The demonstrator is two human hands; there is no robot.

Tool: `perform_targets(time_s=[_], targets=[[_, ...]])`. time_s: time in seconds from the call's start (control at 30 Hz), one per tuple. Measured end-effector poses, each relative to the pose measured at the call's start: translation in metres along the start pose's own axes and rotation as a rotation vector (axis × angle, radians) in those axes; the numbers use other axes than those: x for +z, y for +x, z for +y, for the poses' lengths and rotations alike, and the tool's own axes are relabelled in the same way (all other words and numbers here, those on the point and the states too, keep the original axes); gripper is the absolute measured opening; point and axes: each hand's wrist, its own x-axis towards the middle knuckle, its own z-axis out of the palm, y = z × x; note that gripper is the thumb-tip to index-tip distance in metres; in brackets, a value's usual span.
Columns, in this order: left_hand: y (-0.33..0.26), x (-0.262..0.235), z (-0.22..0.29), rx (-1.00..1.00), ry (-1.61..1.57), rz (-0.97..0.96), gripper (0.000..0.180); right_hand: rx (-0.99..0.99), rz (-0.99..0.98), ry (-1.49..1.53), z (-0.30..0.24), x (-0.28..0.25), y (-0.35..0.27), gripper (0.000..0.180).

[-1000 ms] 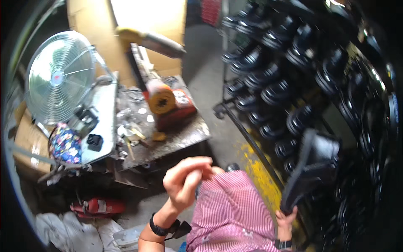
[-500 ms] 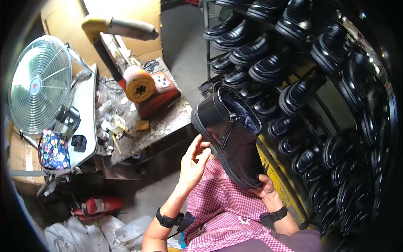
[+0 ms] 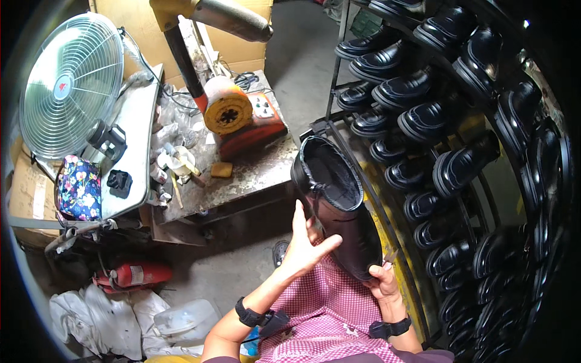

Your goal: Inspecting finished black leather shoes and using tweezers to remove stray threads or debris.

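A black ankle boot (image 3: 353, 239) with a dark-lined opening is held up in front of me, its toe toward me and its opening facing up. My right hand (image 3: 384, 284) grips it at the toe, thumb on top. A small pointed metal piece (image 3: 390, 255) sticks up beside that thumb; its other end is hidden. Beside the boot's left side is my left hand (image 3: 304, 247), open, thumb and fingers spread. Whether its fingers touch the boot, I cannot tell.
Racks of shiny black shoes (image 3: 417, 121) fill the right side. On the left, a worn workbench (image 3: 254, 175) carries an orange and yellow machine (image 3: 230, 115). A fan (image 3: 71, 85), a floral pouch (image 3: 80, 187) and a red fire extinguisher (image 3: 132, 275) are farther left.
The boot has turned, so its opening faces up more and less of its sole and side zip shows. My left hand has spread its fingers beside it. The view has shifted left.
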Motion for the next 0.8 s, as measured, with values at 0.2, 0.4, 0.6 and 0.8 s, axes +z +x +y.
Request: perform_targets(time_s=[0.2,0.4,0.6,0.8], targets=[[0.0,0.009,0.002,0.13,0.051,0.336,0.076,0.027,-0.095,-0.474,0.004,-0.009,0.011,0.047],[-0.009,-0.021,0.002,0.119,0.331,0.308,0.102,-0.443,-0.011,-0.79,-0.048,0.033,0.042,0.051],[-0.023,-0.019,0.007,0.049,0.439,0.26,0.104,-0.816,0.021,-1.12,-0.093,0.093,0.068,0.02],[-0.031,-0.019,0.004,0.052,0.486,0.229,0.106,-1.043,-0.112,-1.492,-0.114,0.127,0.093,0.023]])
